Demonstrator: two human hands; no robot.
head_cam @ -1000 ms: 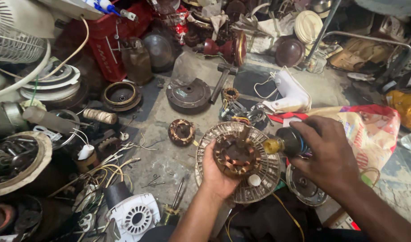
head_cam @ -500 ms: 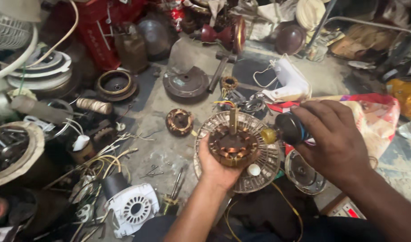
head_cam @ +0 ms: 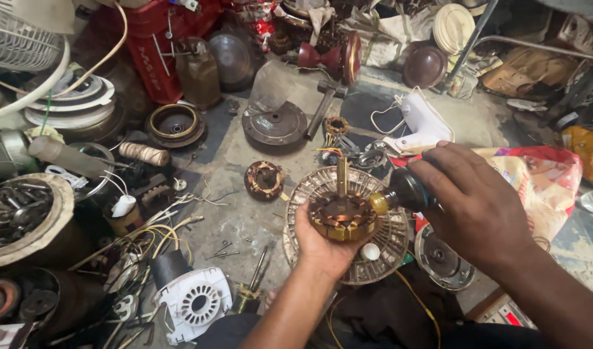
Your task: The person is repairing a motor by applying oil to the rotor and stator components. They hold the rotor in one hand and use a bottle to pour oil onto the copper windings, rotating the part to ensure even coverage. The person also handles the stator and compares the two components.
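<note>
— What sits at the far left?

— A white fan guard [head_cam: 15, 45] at the top corner, stacked round metal plates [head_cam: 70, 106] below it, and a shallow bowl of dark metal bits [head_cam: 22, 216] lower down. Loose wires [head_cam: 145, 229] trail over the concrete floor [head_cam: 245, 155] beside it, and a white vented motor cover [head_cam: 193, 304] lies near the bottom edge.

— And toward the middle?

— A red canister [head_cam: 157, 48] and a brown jug [head_cam: 198, 72] stand at the top. In front of them lie a brass-rimmed ring [head_cam: 175, 123], a round dark cover [head_cam: 275, 123] and a small copper-wound coil [head_cam: 265, 179], each apart from the others. A hammer [head_cam: 322, 106] lies just right of the cover.

— Where is the left hand?

— The left hand [head_cam: 322, 249] comes up from the bottom middle, palm up, fingers curled under a copper-wound motor core [head_cam: 343, 216] with a shaft standing upright. The core is held over a round slotted metal plate [head_cam: 387, 242], above the floor.

— And the right hand?

— The right hand [head_cam: 480, 207] is closed around a small dark bottle [head_cam: 406, 190], tipped sideways so its yellow nozzle touches the right edge of the core.

— Further right?

— A white plastic casing [head_cam: 422, 126] lies behind the hand, a patterned cloth [head_cam: 545, 181] spreads beneath the wrist, and a small round metal cap [head_cam: 438, 258] sits just below. A metal frame [head_cam: 535, 55] stands at the top right.
</note>
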